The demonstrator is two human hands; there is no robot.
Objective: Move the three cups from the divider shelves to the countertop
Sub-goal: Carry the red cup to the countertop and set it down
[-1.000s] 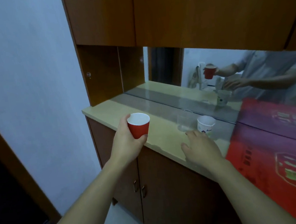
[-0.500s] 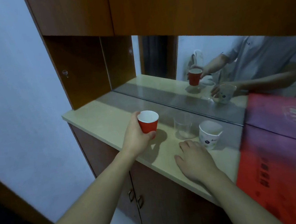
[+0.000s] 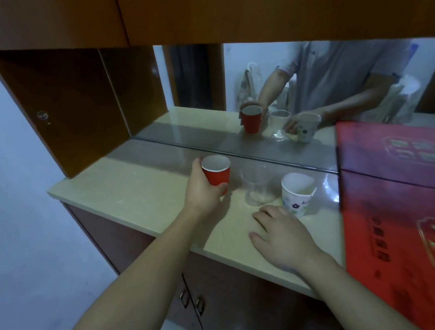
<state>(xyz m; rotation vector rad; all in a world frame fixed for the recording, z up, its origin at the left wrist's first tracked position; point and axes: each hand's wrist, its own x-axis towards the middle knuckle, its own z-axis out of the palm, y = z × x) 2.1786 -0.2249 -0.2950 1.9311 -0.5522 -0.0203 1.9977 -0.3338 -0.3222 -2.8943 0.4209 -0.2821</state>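
My left hand (image 3: 200,190) grips a red paper cup (image 3: 217,170) and holds it upright low over the beige countertop (image 3: 133,189); whether its base touches I cannot tell. Just to its right a clear plastic cup (image 3: 256,185) stands on the counter. Further right stands a white paper cup with a flower print (image 3: 296,193). My right hand (image 3: 281,234) lies flat on the counter in front of the white cup, fingers spread, holding nothing.
A mirror (image 3: 230,89) behind the counter reflects the cups and a person. A large red box (image 3: 404,216) stands at the right end. Wooden upper cabinets (image 3: 196,7) overhang the counter. Cabinet doors (image 3: 192,300) lie below.
My left hand has carried the red cup forward and down, from in front of the counter edge to beside the clear cup. My right hand has stayed on the counter.
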